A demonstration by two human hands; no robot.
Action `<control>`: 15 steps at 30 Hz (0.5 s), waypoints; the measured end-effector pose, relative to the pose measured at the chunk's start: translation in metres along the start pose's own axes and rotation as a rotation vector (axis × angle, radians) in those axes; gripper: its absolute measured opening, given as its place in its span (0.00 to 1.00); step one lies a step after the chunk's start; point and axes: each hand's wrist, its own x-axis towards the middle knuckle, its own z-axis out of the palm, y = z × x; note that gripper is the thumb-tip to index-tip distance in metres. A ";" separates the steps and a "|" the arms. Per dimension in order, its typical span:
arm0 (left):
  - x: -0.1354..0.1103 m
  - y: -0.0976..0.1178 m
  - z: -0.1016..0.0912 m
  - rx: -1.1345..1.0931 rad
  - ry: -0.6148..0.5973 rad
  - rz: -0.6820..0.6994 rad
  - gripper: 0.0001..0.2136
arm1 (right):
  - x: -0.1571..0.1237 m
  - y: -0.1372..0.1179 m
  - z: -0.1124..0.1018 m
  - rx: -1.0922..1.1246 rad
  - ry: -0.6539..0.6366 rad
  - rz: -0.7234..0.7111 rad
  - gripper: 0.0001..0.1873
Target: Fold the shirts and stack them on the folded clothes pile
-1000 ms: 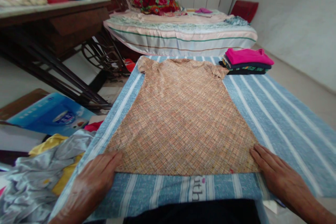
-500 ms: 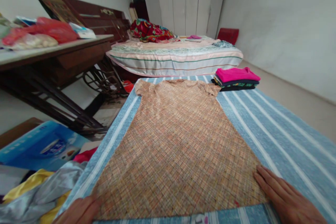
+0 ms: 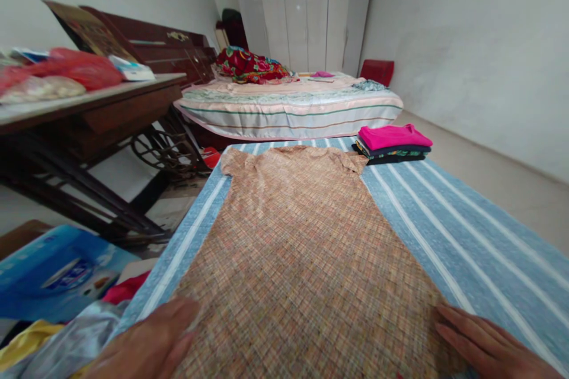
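A tan plaid short-sleeved top (image 3: pixel 306 237) lies spread flat, its neckline and sleeves at the far end and its wide lower part toward me. Over the garment's left side edge is my left hand (image 3: pixel 149 340), a little blurred, fingers stretched out and holding nothing. My right hand (image 3: pixel 486 337) rests at the right side edge with its fingers straight and flat, the tips touching the cloth. The hem runs out of the bottom of the view. Beneath the top is a blue and white striped sheet (image 3: pixel 466 231).
Folded clothes (image 3: pixel 393 143), pink on top, are stacked at the sheet's far right. A sewing machine table (image 3: pixel 133 98) bearing red bags stands at left, above a blue carton (image 3: pixel 62 272) and loose clothes (image 3: pixel 75 337). Beyond is a bed (image 3: pixel 288 118) with a red flowered quilt (image 3: pixel 253 65).
My left hand has moved up and inward from the lower left corner along the garment's edge. My right hand stays by the right edge. The view has tilted up slightly.
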 end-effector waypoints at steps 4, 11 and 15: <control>0.074 0.043 -0.005 -0.082 -0.050 0.092 0.20 | 0.046 -0.006 0.002 0.073 -0.075 0.080 0.25; 0.150 0.074 0.025 -0.099 0.042 0.002 0.19 | 0.156 0.014 0.060 0.255 -0.112 0.390 0.25; 0.161 0.063 0.036 -0.016 0.011 -0.102 0.24 | 0.176 0.042 0.101 0.200 -0.124 0.501 0.33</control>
